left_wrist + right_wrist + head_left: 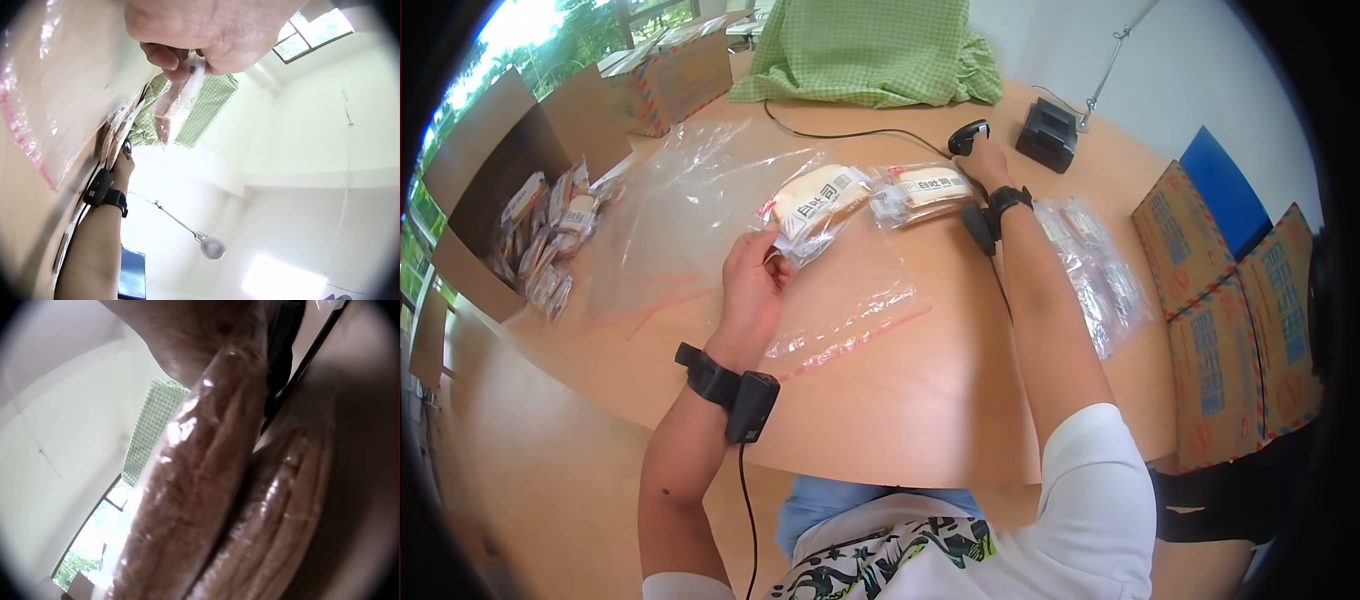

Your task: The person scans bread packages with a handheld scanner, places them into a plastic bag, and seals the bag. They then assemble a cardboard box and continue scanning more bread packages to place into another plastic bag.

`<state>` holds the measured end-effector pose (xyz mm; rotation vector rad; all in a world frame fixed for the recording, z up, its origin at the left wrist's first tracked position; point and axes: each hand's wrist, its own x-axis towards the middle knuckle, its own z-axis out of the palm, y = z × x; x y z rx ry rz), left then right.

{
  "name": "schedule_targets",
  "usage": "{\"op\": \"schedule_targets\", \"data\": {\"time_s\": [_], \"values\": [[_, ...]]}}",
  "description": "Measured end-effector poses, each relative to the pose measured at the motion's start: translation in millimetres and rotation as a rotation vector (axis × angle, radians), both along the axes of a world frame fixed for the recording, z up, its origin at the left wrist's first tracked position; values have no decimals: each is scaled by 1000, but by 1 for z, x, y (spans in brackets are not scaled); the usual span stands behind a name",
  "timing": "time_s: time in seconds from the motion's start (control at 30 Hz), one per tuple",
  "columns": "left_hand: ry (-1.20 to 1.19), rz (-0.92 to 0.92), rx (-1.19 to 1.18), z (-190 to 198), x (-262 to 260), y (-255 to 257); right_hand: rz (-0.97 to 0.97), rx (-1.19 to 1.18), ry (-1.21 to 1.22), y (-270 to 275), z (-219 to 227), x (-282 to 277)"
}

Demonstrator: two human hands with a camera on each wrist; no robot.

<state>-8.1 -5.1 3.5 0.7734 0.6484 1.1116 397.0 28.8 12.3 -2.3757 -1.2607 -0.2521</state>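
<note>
My left hand [752, 275] pinches the wrapper edge of a clear-packed white toast [812, 208], its printed label facing up in the head view. The left wrist view shows that pack [172, 109] hanging from the fingers. My right hand [986, 163] grips a black corded barcode scanner [968, 136] farther back on the table. Just left of the right wrist lie more packs of toast [930, 192]; in the right wrist view, two wrapped loaves [187, 481] fill the foreground, and the scanner is mostly hidden behind the hand.
Large clear plastic bags [690, 210] cover the table's left and middle. An open carton [475, 240] of packed bread stands at left. Silvery packs [1090, 265] lie right of the right arm, near printed cartons [1220, 340]. A black box [1048, 135] and green checked cloth [870, 50] are behind.
</note>
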Motion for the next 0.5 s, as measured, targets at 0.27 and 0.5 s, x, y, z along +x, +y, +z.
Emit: {"op": "schedule_targets", "data": {"time_s": [0.27, 0.5], "values": [[44, -9, 101, -6, 4, 1, 217, 186, -84, -33, 25, -25], [92, -253, 258, 37, 63, 46, 511, 193, -89, -136, 31, -105]]}}
